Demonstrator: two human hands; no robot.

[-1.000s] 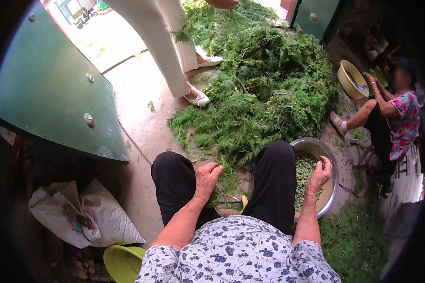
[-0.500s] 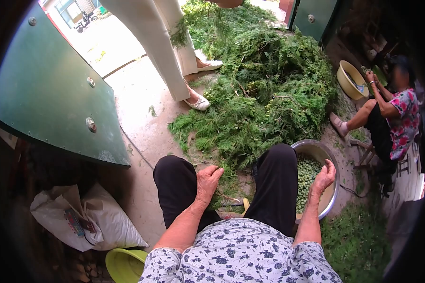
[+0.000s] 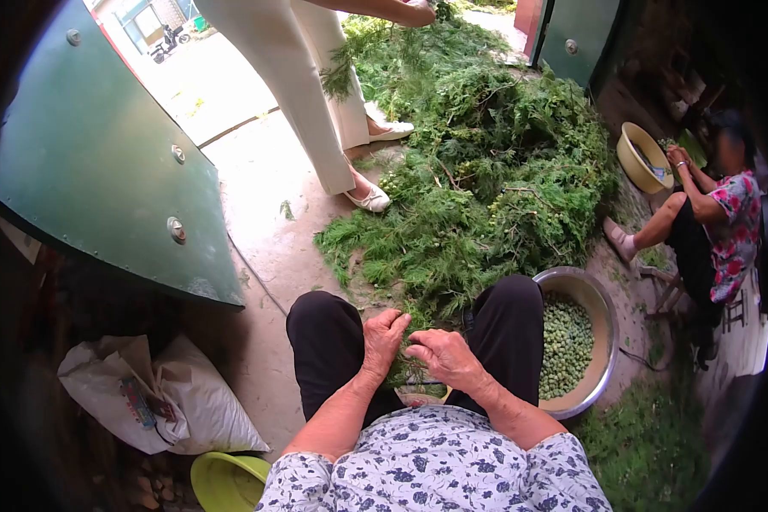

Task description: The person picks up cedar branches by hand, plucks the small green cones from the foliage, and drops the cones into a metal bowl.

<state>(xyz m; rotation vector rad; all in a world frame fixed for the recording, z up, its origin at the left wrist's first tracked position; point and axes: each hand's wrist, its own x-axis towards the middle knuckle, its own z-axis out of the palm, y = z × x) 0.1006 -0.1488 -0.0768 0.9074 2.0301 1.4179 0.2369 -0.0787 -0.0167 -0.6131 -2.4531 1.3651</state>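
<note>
Over my lap, between my knees, my left hand [image 3: 384, 344] is closed around a green sprig [image 3: 408, 365] that hangs below it. Close on its right, my right hand [image 3: 446, 357] has its fingers bent together at the sprig; whatever is between them is too small to make out. A metal basin [image 3: 608, 340] of small green cones [image 3: 565, 346] stands beside my right knee. In front of my knees lies a big heap of green branches [image 3: 478, 188].
A person in white trousers [image 3: 294, 85] stands left of the heap. Another person [image 3: 725, 205] sits at the right by a yellow basin [image 3: 627, 158]. White sacks [image 3: 179, 397] and a green-yellow basin [image 3: 230, 478] are at lower left, below a green door [image 3: 102, 162].
My right hand has moved left from over the metal basin to beside my left hand. The standing person's hand has come into view at the top.
</note>
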